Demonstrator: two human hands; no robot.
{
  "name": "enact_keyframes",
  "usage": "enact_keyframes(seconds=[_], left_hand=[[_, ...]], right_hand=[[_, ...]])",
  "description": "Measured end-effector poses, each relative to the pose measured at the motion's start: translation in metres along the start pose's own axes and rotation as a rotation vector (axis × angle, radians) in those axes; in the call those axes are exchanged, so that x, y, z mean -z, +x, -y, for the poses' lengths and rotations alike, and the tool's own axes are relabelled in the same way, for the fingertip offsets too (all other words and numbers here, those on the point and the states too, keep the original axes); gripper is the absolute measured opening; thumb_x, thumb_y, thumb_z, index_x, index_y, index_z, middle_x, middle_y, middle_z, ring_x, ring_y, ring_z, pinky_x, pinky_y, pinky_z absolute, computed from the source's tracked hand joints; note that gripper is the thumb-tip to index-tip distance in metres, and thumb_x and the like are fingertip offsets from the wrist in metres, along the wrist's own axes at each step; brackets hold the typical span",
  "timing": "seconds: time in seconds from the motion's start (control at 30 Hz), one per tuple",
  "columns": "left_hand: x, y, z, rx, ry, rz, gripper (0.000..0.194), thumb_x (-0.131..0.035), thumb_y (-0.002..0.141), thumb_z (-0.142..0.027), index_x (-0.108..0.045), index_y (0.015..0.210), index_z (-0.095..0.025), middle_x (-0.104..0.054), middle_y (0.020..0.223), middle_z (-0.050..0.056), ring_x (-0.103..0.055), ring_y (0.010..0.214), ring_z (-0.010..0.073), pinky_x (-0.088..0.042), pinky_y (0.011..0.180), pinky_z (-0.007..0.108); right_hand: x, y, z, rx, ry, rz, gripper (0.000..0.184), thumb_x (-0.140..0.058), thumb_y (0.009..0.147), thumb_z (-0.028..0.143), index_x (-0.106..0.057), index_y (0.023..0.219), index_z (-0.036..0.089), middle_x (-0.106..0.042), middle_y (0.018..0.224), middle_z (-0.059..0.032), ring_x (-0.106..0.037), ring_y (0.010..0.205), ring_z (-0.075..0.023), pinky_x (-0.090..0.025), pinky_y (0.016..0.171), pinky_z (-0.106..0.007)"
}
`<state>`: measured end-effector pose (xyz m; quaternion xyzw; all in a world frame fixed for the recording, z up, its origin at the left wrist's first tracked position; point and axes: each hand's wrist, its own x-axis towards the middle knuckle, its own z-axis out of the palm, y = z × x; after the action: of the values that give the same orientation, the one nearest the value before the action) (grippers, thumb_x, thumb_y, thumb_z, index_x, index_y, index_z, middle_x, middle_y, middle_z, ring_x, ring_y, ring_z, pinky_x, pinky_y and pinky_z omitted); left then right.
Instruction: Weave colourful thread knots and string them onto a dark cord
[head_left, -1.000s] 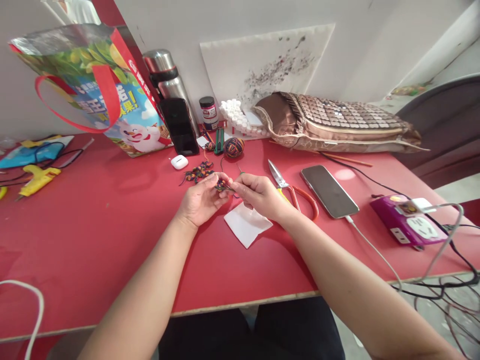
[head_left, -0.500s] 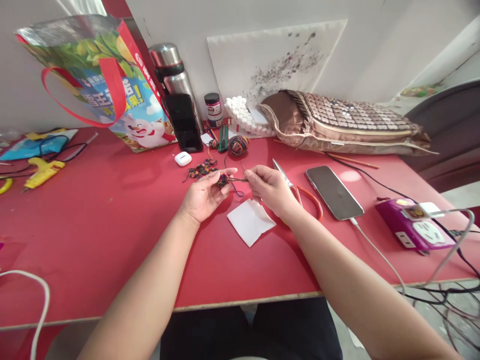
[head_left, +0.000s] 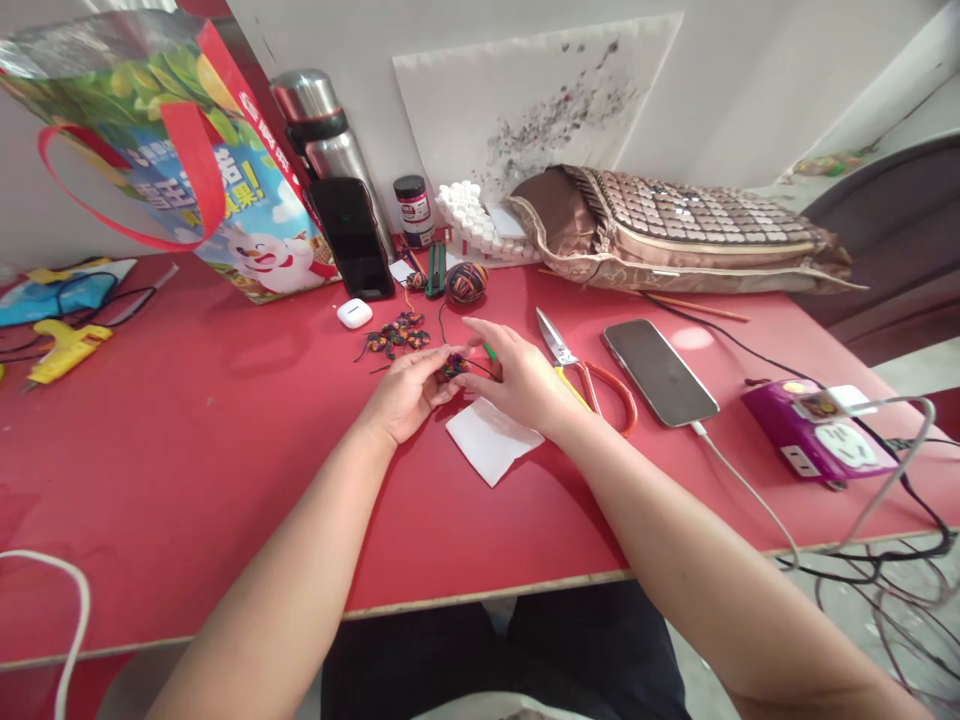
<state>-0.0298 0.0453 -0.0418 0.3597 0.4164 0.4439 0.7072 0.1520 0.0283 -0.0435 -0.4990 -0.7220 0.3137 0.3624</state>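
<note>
A small knotted piece of multicoloured yarn [head_left: 453, 367] sits in the fingers of my left hand [head_left: 409, 395], pinched between thumb and fingertips. My right hand [head_left: 521, 375] reaches over from the right, its index finger stretched and its thumb close against the piece. A dark strand runs from the piece into this hand. A slim tool with a green end [head_left: 490, 352] shows between its fingers; most of it is hidden. Behind my hands lie a knotted yarn strip [head_left: 397, 335] and a ball of yarn [head_left: 466, 283]. White paper [head_left: 491, 440] lies beneath my right hand.
On the red table [head_left: 225, 500], scissors [head_left: 589, 375], a charging phone [head_left: 660, 370] and a purple power strip [head_left: 817, 430] lie to the right. An earbud case [head_left: 355, 314], upright phone [head_left: 351, 240], flask [head_left: 330, 140] and shopping bag [head_left: 217, 180] stand behind. A yellow glue gun [head_left: 67, 350] lies left.
My right hand first draws away from the piece, pulling dark strands taut, then comes back against it with its index finger extended. My left hand keeps hold of the piece.
</note>
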Motion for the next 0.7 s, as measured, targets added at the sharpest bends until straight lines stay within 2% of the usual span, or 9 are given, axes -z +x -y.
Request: enact_keyframes(seconds=[0.1, 0.2, 0.27, 0.37, 0.5, 0.57, 0.7], left_hand=[[-0.001, -0.001, 0.001, -0.045, 0.100, -0.010, 0.039, -0.098, 0.065, -0.043, -0.087, 0.089, -0.014, -0.074, 0.087, 0.009, -0.053, 0.056, 0.0063, -0.030, 0.047, 0.020], [-0.002, -0.001, 0.003, -0.077, 0.187, -0.044, 0.046, -0.098, 0.062, -0.050, -0.086, 0.089, -0.015, -0.067, 0.073, 0.003, -0.049, 0.055, 0.0058, -0.037, 0.053, 0.021], [-0.002, 0.000, 0.004, -0.104, 0.230, -0.064, 0.048, -0.098, 0.060, -0.056, -0.085, 0.084, -0.016, -0.062, 0.068, 0.000, -0.047, 0.056, 0.0062, -0.038, 0.055, 0.022], [-0.002, -0.001, 0.006, -0.143, 0.257, -0.036, 0.049, -0.096, 0.063, -0.060, -0.084, 0.084, -0.017, -0.066, 0.072, 0.001, -0.049, 0.060, 0.0078, -0.038, 0.056, 0.022], [-0.003, -0.003, 0.005, -0.117, 0.216, -0.015, 0.049, -0.097, 0.065, -0.043, -0.085, 0.107, -0.020, -0.077, 0.091, 0.005, -0.061, 0.074, 0.0131, -0.047, 0.067, 0.026], [-0.003, -0.005, 0.004, -0.093, 0.197, -0.031, 0.050, -0.096, 0.064, -0.033, -0.085, 0.110, -0.020, -0.079, 0.096, 0.006, -0.064, 0.079, 0.0149, -0.048, 0.073, 0.028], [-0.004, -0.006, 0.003, -0.100, 0.231, -0.048, 0.048, -0.089, 0.065, -0.022, -0.085, 0.112, -0.018, -0.076, 0.086, 0.003, -0.054, 0.067, 0.0117, -0.041, 0.066, 0.028]], right_hand=[[0.000, 0.000, 0.000, -0.008, -0.025, 0.029, 0.070, -0.072, 0.089, 0.018, -0.052, 0.156, 0.017, -0.070, 0.136, -0.0179, -0.069, 0.090, -0.0216, -0.055, 0.083, -0.036], [-0.002, -0.002, 0.004, -0.047, -0.075, 0.108, 0.072, -0.071, 0.089, 0.017, -0.049, 0.158, 0.017, -0.079, 0.109, -0.0106, -0.068, 0.081, -0.0207, -0.052, 0.076, -0.032], [-0.004, -0.003, 0.006, -0.063, -0.113, 0.142, 0.067, -0.068, 0.091, 0.016, -0.051, 0.156, 0.016, -0.078, 0.091, -0.0061, -0.067, 0.076, -0.0209, -0.049, 0.073, -0.031], [-0.006, -0.004, 0.006, -0.025, -0.097, 0.099, 0.052, -0.060, 0.096, 0.015, -0.060, 0.148, 0.014, -0.078, 0.090, -0.0072, -0.068, 0.077, -0.0206, -0.049, 0.075, -0.031], [-0.004, -0.004, 0.001, 0.027, -0.008, 0.054, 0.033, -0.057, 0.100, 0.017, -0.072, 0.130, 0.016, -0.079, 0.088, -0.0068, -0.073, 0.080, -0.0205, -0.050, 0.077, -0.029], [-0.003, -0.003, -0.002, 0.042, 0.030, 0.046, 0.028, -0.057, 0.101, 0.016, -0.075, 0.122, 0.018, -0.079, 0.084, -0.0051, -0.073, 0.079, -0.0194, -0.051, 0.077, -0.028], [0.001, -0.001, -0.004, 0.048, 0.001, 0.011, 0.019, -0.058, 0.101, 0.018, -0.077, 0.100, 0.018, -0.078, 0.081, -0.0050, -0.069, 0.073, -0.0175, -0.047, 0.073, -0.027]])
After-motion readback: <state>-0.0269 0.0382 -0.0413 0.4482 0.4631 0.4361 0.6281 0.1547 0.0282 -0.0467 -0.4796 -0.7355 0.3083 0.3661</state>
